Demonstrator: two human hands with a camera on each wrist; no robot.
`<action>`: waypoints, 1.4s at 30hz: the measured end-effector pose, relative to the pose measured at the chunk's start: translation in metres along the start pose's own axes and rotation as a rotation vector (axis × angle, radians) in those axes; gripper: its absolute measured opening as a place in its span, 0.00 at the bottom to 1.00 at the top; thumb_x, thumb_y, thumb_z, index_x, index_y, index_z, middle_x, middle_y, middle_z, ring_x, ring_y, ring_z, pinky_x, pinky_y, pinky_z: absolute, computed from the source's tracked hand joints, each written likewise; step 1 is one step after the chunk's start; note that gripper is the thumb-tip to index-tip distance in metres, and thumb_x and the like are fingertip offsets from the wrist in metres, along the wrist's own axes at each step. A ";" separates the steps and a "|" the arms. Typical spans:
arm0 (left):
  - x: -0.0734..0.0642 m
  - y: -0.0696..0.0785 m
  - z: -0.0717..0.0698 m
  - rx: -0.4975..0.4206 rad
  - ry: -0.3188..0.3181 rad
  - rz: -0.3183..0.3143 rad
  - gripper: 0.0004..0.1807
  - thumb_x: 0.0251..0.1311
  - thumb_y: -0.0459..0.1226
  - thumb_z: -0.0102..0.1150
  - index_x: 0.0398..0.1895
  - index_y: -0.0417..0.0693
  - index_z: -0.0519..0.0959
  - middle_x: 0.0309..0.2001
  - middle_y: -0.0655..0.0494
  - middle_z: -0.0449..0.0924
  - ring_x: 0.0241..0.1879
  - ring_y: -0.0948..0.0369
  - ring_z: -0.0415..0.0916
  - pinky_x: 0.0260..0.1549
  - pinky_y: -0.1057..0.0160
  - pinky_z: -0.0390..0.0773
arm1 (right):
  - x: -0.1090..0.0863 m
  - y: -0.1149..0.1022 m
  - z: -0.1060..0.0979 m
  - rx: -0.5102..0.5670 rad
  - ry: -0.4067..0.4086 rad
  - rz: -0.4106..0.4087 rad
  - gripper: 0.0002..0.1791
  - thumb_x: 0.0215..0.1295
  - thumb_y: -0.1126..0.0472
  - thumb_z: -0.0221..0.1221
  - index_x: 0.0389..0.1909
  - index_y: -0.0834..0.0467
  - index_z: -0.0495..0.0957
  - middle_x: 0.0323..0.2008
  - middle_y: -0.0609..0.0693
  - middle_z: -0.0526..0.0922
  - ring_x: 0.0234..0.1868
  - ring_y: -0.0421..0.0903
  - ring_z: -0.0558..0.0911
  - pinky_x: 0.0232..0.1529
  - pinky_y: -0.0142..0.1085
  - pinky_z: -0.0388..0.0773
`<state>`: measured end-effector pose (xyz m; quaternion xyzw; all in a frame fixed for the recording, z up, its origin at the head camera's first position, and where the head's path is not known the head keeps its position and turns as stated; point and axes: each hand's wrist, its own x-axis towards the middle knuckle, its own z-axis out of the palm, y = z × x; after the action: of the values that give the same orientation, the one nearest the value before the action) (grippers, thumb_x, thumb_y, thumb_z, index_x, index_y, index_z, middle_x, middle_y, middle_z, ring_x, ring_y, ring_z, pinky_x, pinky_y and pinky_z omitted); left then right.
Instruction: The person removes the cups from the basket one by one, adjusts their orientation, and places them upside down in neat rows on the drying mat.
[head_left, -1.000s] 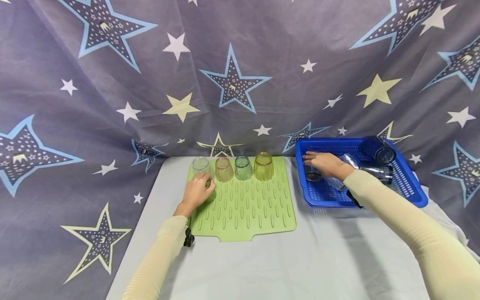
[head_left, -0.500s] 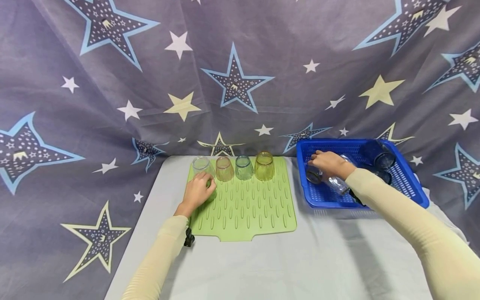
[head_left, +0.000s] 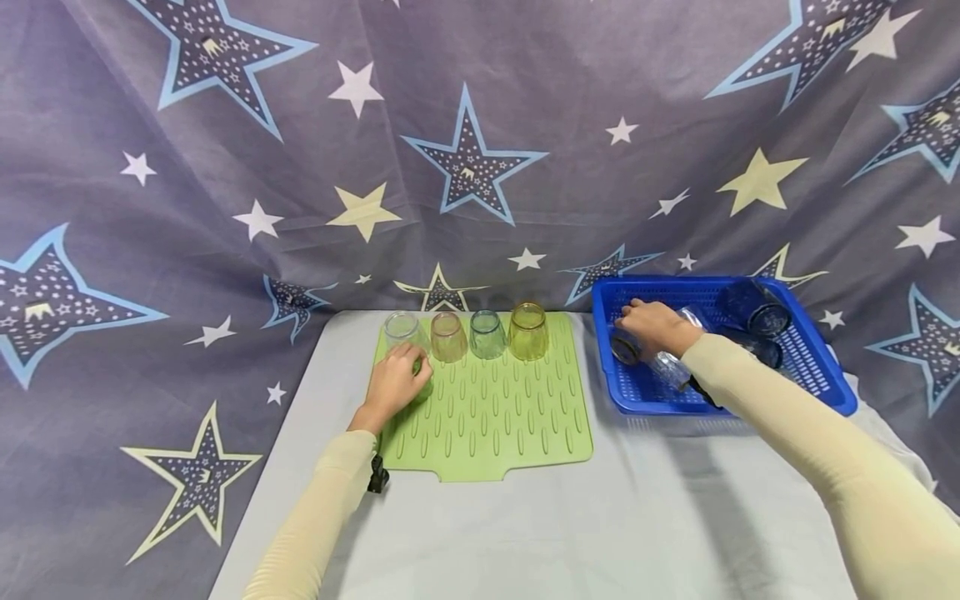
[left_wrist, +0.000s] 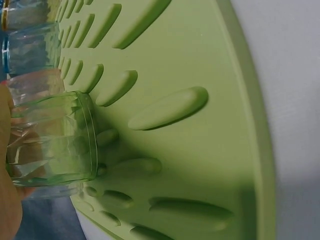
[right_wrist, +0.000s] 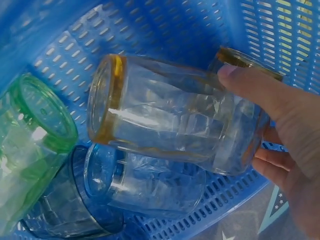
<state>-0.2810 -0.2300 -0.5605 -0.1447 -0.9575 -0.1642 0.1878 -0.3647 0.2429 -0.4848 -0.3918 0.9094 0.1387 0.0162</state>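
Note:
My left hand (head_left: 396, 382) grips a green-tinted glass (left_wrist: 55, 140) from above, at the left of the green drying mat (head_left: 495, 417). In the left wrist view the glass's rim is down, close over the mat's ridges. Behind it a row of upturned tumblers lines the mat's back edge: a clear glass (head_left: 402, 327), a pink glass (head_left: 448, 337), a blue glass (head_left: 487, 335) and a yellow glass (head_left: 528, 332). My right hand (head_left: 654, 327) holds a clear glass with an amber rim (right_wrist: 165, 112) by its base end, lying sideways inside the blue basket (head_left: 621, 404).
Around the held glass in the basket lie a green-rimmed glass (right_wrist: 37, 145), a light blue glass (right_wrist: 145, 182), a dark blue glass (right_wrist: 70, 205) and another amber-rimmed glass (right_wrist: 235, 57). A white cloth (head_left: 540, 533) covers the table. A star-patterned curtain (head_left: 585, 192) hangs behind.
My right hand's fingers have curled from stretched out to gripping the amber-rimmed glass, which has tilted. My left hand has stayed in place on the green glass.

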 end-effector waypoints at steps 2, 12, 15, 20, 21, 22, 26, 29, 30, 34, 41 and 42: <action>0.000 0.001 0.000 0.002 -0.012 -0.007 0.08 0.65 0.37 0.55 0.36 0.44 0.83 0.37 0.48 0.83 0.37 0.49 0.81 0.29 0.50 0.82 | 0.000 0.000 0.000 0.001 -0.011 0.008 0.31 0.33 0.54 0.82 0.42 0.58 0.84 0.40 0.58 0.83 0.42 0.57 0.79 0.39 0.51 0.84; 0.003 0.005 0.000 0.017 -0.027 -0.007 0.08 0.64 0.37 0.54 0.36 0.44 0.83 0.38 0.47 0.83 0.38 0.49 0.81 0.30 0.50 0.83 | -0.002 0.002 -0.003 0.096 -0.035 0.024 0.28 0.32 0.58 0.83 0.38 0.58 0.83 0.36 0.56 0.85 0.38 0.57 0.84 0.41 0.52 0.85; 0.002 0.006 0.000 0.014 -0.028 -0.004 0.08 0.64 0.36 0.54 0.36 0.44 0.83 0.38 0.47 0.83 0.38 0.49 0.80 0.29 0.50 0.83 | -0.002 0.003 -0.003 0.112 -0.040 0.022 0.28 0.32 0.57 0.83 0.38 0.59 0.82 0.34 0.56 0.86 0.37 0.56 0.85 0.41 0.52 0.85; 0.002 0.007 -0.001 0.014 -0.031 0.000 0.08 0.65 0.36 0.54 0.36 0.44 0.83 0.37 0.48 0.83 0.37 0.49 0.80 0.30 0.51 0.83 | -0.003 0.006 -0.003 0.147 -0.080 0.074 0.32 0.36 0.56 0.82 0.45 0.61 0.84 0.39 0.57 0.88 0.40 0.56 0.86 0.45 0.52 0.85; 0.002 0.007 -0.001 0.014 -0.029 0.003 0.08 0.65 0.36 0.54 0.36 0.44 0.83 0.37 0.48 0.83 0.37 0.49 0.80 0.30 0.51 0.83 | -0.003 0.007 -0.003 0.159 -0.089 0.086 0.33 0.37 0.56 0.82 0.48 0.62 0.84 0.40 0.58 0.88 0.41 0.57 0.86 0.46 0.51 0.85; 0.002 0.007 -0.001 0.015 -0.025 0.006 0.08 0.65 0.36 0.54 0.35 0.44 0.83 0.37 0.48 0.83 0.37 0.50 0.80 0.29 0.51 0.82 | -0.004 0.008 -0.005 0.175 -0.092 0.100 0.34 0.38 0.56 0.82 0.49 0.63 0.83 0.42 0.58 0.88 0.42 0.57 0.86 0.47 0.51 0.85; 0.002 0.006 -0.001 0.015 -0.016 0.014 0.07 0.64 0.36 0.55 0.35 0.44 0.82 0.36 0.48 0.82 0.37 0.49 0.80 0.29 0.50 0.82 | -0.008 0.011 -0.007 0.237 -0.074 0.139 0.37 0.41 0.56 0.81 0.54 0.67 0.81 0.48 0.62 0.87 0.47 0.60 0.86 0.51 0.52 0.84; 0.001 0.005 -0.001 0.015 -0.011 0.015 0.07 0.63 0.36 0.55 0.35 0.44 0.82 0.37 0.48 0.82 0.37 0.49 0.80 0.29 0.50 0.82 | -0.012 0.015 -0.009 0.298 -0.047 0.168 0.39 0.43 0.55 0.81 0.56 0.68 0.80 0.52 0.65 0.85 0.50 0.62 0.85 0.53 0.54 0.82; 0.001 0.005 -0.001 0.016 -0.011 0.014 0.08 0.64 0.37 0.55 0.35 0.44 0.83 0.37 0.48 0.82 0.37 0.49 0.80 0.29 0.50 0.82 | -0.014 0.016 -0.009 0.321 -0.037 0.177 0.39 0.44 0.55 0.80 0.57 0.69 0.80 0.53 0.66 0.85 0.51 0.62 0.85 0.53 0.54 0.82; 0.001 0.004 -0.001 0.012 -0.009 0.012 0.08 0.63 0.36 0.56 0.35 0.43 0.83 0.37 0.47 0.83 0.37 0.49 0.80 0.31 0.49 0.83 | -0.019 0.022 -0.010 0.430 -0.017 0.233 0.40 0.47 0.55 0.79 0.60 0.70 0.78 0.56 0.68 0.83 0.51 0.63 0.85 0.52 0.55 0.82; 0.000 0.002 -0.001 0.017 0.000 0.013 0.08 0.63 0.36 0.56 0.35 0.44 0.83 0.37 0.48 0.83 0.37 0.49 0.80 0.30 0.49 0.83 | -0.030 0.028 -0.012 0.645 0.076 0.322 0.40 0.52 0.53 0.77 0.62 0.71 0.76 0.57 0.70 0.82 0.54 0.63 0.83 0.54 0.58 0.80; 0.000 0.002 -0.001 0.018 0.001 0.015 0.08 0.63 0.36 0.56 0.35 0.44 0.83 0.37 0.48 0.83 0.36 0.49 0.80 0.29 0.49 0.83 | -0.032 0.029 -0.013 0.670 0.100 0.330 0.40 0.52 0.53 0.77 0.61 0.71 0.76 0.57 0.70 0.82 0.54 0.64 0.83 0.54 0.58 0.80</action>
<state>-0.2800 -0.2290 -0.5593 -0.1499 -0.9577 -0.1545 0.1910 -0.3623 0.2807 -0.4609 -0.2193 0.9549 -0.1851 0.0766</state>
